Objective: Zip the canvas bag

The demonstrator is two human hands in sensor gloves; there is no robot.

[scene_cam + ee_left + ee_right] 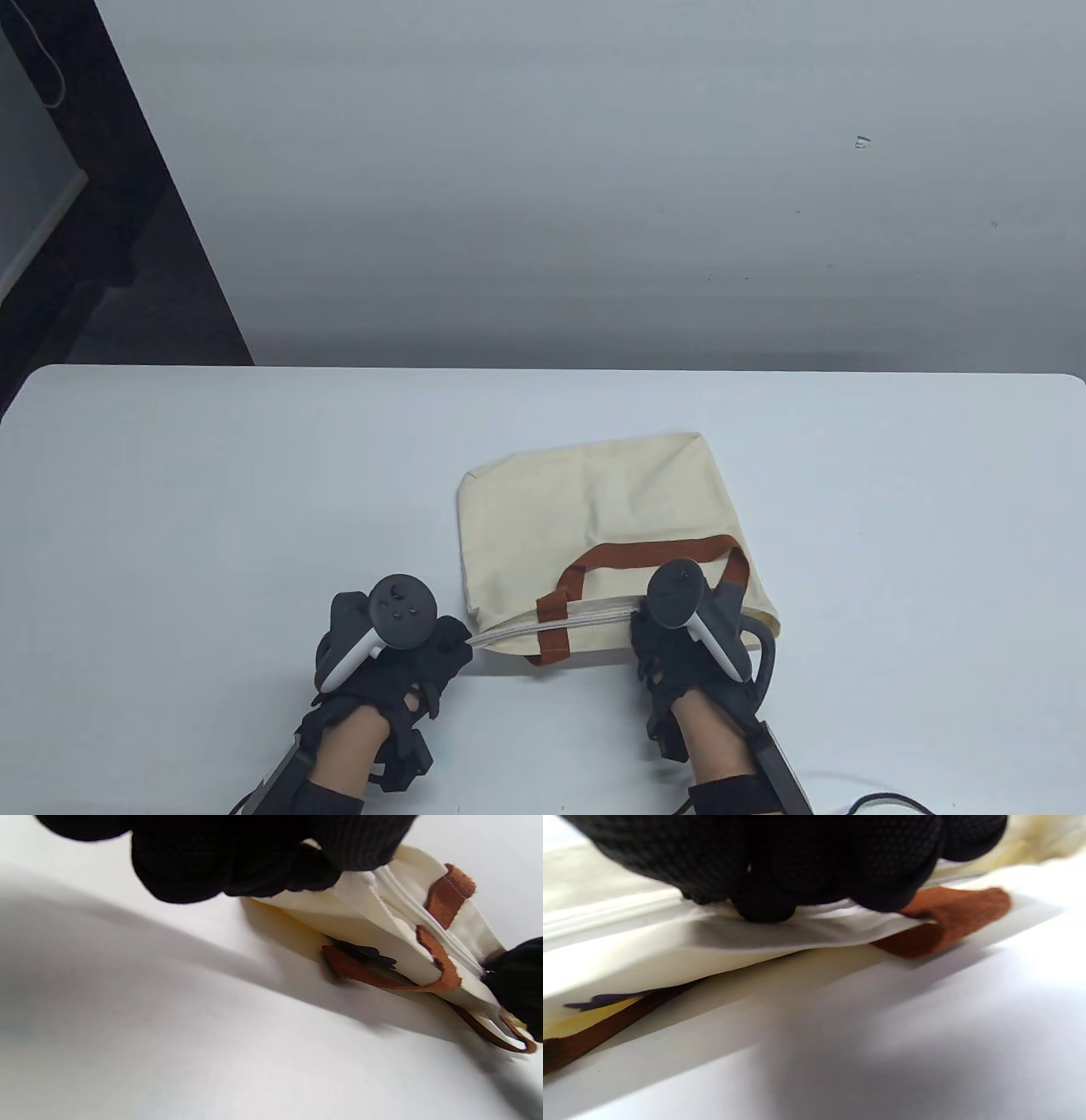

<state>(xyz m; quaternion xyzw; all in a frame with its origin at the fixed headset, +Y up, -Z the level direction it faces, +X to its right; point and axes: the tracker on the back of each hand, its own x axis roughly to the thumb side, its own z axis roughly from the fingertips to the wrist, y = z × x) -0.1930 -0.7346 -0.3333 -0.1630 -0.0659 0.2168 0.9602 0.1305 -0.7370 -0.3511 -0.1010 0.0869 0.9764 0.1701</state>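
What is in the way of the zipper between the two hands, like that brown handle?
Nothing visible blocks it. The left hand pinches the end of the zipper on the canvas bag; the right hand grips farther along. One brown handle lies on the bag's upper face, the other underneath. The slider itself is hidden.

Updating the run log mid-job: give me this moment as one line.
task: zip canvas bag | left hand: pinches zipper end | right hand: grips at zipper | closed left of right hand | bag flat on table

No text, label or number can be read anywhere.
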